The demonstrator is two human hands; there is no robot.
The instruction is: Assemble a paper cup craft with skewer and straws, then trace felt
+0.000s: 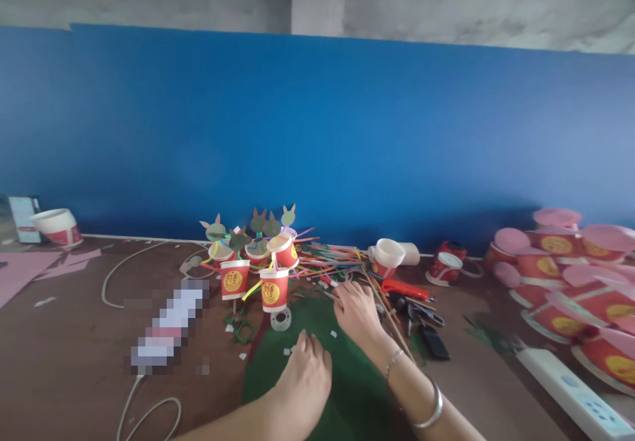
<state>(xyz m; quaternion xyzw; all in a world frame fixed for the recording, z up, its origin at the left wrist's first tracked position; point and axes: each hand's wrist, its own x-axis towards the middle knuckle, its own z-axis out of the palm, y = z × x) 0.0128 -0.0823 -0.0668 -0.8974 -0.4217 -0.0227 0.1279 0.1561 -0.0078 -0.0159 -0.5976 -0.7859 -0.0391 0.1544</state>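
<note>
At the left edge of the frame a lone cup (55,226) lies by pink paper (30,269), and a white cable (119,269) loops across the table (74,375). Left of centre stand the trimmed cups (272,289), five or six, already fitted with coloured straws and rabbit cut-outs, so that part looks done. A tape roll (280,320) lies just below them. At lower centre the left hand (302,378) lies flat and empty, palm down on the green sheet (357,388), which is dotted with white scraps. The right hand (354,312) rests at the sheet's top edge with its fingers curled, and I cannot tell whether it pinches anything. Loose straws (327,266) fan out beside it, with a red cutter (404,289) and dark tools just to the right. At the far right a heap of plain cups (560,276) with pink lids looks untouched, so much seems left. A power strip (570,388) lies below them. The table is brown and littered, and a blue board (317,130) backs it under bare concrete.
</note>
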